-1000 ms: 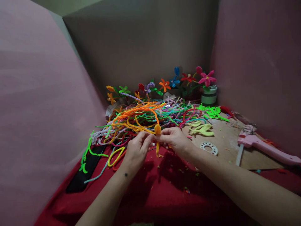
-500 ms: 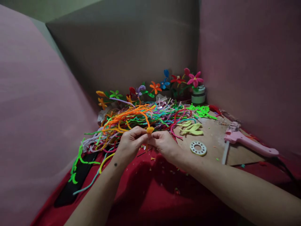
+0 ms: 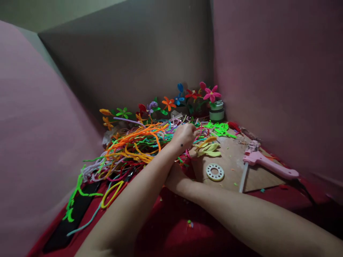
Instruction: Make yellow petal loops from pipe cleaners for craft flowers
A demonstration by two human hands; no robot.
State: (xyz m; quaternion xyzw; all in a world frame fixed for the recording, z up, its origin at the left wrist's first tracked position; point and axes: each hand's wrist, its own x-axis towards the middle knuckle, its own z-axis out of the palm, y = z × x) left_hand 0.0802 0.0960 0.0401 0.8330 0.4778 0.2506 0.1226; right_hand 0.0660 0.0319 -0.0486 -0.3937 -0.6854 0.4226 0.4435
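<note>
My left hand (image 3: 184, 135) reaches over the right part of a heap of coloured pipe cleaners (image 3: 139, 141), its fingers curled closed; anything in them is hidden. Behind my left forearm, my right hand (image 3: 177, 178) is low over the red cloth, and its fingertips are out of sight. An orange-yellow fuzzy piece (image 3: 208, 140) lies by the pale yellow petal shapes (image 3: 211, 149) on the board, just right of my left hand.
A round disc with holes (image 3: 214, 172) and a pink glue gun (image 3: 270, 166) lie on the board (image 3: 230, 178). Fuzzy flowers (image 3: 168, 103) and a green-grey jar (image 3: 217, 111) stand behind the heap. A black flat object (image 3: 72, 221) rests at left.
My hands have parted and the orange-yellow piece between them is gone from there; a similar one shows by the pale petals. My left hand moved right and forward, crossing over my right. The view shifted.
</note>
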